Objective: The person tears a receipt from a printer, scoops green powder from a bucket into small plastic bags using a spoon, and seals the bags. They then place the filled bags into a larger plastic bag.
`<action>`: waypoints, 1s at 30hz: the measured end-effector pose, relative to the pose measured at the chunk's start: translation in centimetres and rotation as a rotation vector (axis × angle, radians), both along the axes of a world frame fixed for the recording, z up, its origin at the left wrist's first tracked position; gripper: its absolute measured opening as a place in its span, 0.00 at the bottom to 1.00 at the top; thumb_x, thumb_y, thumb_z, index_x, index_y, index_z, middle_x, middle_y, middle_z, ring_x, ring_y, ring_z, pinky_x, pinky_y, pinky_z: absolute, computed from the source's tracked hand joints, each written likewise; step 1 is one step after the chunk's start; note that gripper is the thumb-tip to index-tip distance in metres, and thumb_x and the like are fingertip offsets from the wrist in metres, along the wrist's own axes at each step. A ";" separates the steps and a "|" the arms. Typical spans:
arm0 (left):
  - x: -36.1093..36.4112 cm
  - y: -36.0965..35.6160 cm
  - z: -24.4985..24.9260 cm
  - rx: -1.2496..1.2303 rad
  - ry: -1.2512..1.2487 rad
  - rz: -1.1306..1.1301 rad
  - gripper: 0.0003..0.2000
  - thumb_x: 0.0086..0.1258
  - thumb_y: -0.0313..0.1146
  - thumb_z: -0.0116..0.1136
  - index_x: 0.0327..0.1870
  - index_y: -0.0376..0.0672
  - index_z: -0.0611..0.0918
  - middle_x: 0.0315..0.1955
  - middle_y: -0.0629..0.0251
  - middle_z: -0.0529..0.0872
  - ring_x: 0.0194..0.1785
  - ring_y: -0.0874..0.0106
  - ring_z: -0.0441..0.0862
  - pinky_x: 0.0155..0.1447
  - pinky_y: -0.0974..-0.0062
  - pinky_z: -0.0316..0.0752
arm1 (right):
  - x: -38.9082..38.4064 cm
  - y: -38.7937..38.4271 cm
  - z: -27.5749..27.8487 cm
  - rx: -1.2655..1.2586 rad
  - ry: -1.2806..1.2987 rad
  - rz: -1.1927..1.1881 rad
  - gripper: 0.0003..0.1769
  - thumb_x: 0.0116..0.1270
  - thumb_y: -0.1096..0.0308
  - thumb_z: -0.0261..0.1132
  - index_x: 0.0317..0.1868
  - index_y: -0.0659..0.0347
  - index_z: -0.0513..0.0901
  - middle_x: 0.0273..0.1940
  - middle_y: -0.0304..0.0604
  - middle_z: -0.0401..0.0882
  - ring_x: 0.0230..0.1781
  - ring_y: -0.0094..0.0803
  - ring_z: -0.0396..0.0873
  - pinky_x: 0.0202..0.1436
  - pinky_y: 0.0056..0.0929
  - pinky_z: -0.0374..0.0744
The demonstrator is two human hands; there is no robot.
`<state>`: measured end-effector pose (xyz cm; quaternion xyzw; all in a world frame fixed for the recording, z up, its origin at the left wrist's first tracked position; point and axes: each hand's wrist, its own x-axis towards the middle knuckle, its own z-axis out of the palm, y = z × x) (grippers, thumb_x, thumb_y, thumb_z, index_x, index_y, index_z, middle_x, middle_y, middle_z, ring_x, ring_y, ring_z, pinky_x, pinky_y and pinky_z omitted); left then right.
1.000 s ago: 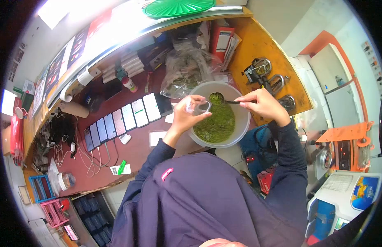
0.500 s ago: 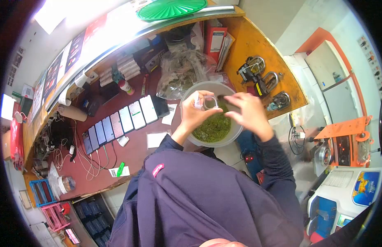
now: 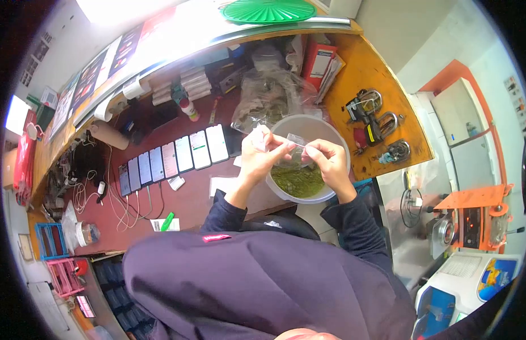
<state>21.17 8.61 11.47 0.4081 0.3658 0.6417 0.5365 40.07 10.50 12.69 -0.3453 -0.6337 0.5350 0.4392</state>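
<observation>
A white round bucket holds shredded green plant material. Above it, both hands pinch a small clear plastic bag. My left hand grips the bag's left side between thumb and fingers. On the opposite edge, my right hand has its thumb and fingertips closed on the plastic. The bag hangs partly over the green material, and its lower part is hard to make out.
Left of the bucket, several phones lie in a row, some with cables attached. A large clear bag with dark contents sits behind the bucket. Padlock-like metal locks are on the wooden panel at right. An orange sealing machine stands farther right.
My right hand has come in from the right, and its fingers have closed on the bag. The bag's round opening no longer faces up. The view has shifted slightly.
</observation>
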 end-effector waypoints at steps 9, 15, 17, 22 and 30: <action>-1.7 -1.5 0.3 0.044 -0.055 0.056 0.22 0.58 0.16 0.68 0.27 0.46 0.63 0.25 0.61 0.84 0.29 0.77 0.84 0.34 0.77 0.84 | -2.2 -0.1 1.5 0.267 -0.179 0.007 0.07 0.60 0.71 0.65 0.29 0.67 0.83 0.27 0.42 0.83 0.30 0.28 0.80 0.38 0.26 0.76; -2.0 -2.2 0.4 0.128 -0.028 0.150 0.22 0.58 0.15 0.68 0.28 0.47 0.63 0.23 0.64 0.83 0.28 0.79 0.82 0.34 0.80 0.81 | -4.8 0.3 2.1 0.373 -0.155 0.076 0.07 0.58 0.70 0.66 0.28 0.67 0.83 0.28 0.43 0.83 0.30 0.31 0.80 0.38 0.26 0.75; -2.6 -2.5 -0.1 0.161 0.024 0.208 0.22 0.58 0.15 0.68 0.28 0.47 0.63 0.23 0.64 0.83 0.28 0.79 0.82 0.33 0.81 0.81 | -5.2 0.5 2.0 0.420 -0.180 0.098 0.07 0.57 0.70 0.66 0.28 0.67 0.83 0.28 0.43 0.83 0.30 0.31 0.80 0.38 0.26 0.75; -6.3 -3.9 2.0 0.098 -0.072 0.304 0.24 0.56 0.13 0.67 0.27 0.50 0.61 0.24 0.65 0.82 0.26 0.78 0.81 0.30 0.80 0.79 | -6.1 1.3 2.4 0.152 -0.025 0.243 0.07 0.59 0.71 0.65 0.28 0.66 0.84 0.27 0.40 0.83 0.30 0.26 0.79 0.38 0.24 0.74; -13.0 -3.0 -5.5 -0.188 -0.420 0.333 0.10 0.78 0.41 0.50 0.45 0.43 0.75 0.40 0.62 0.82 0.38 0.76 0.78 0.27 0.83 0.68 | -11.8 12.7 -2.1 0.327 -0.305 -0.134 0.13 0.65 0.63 0.63 0.31 0.65 0.83 0.21 0.41 0.80 0.22 0.26 0.78 0.28 0.29 0.73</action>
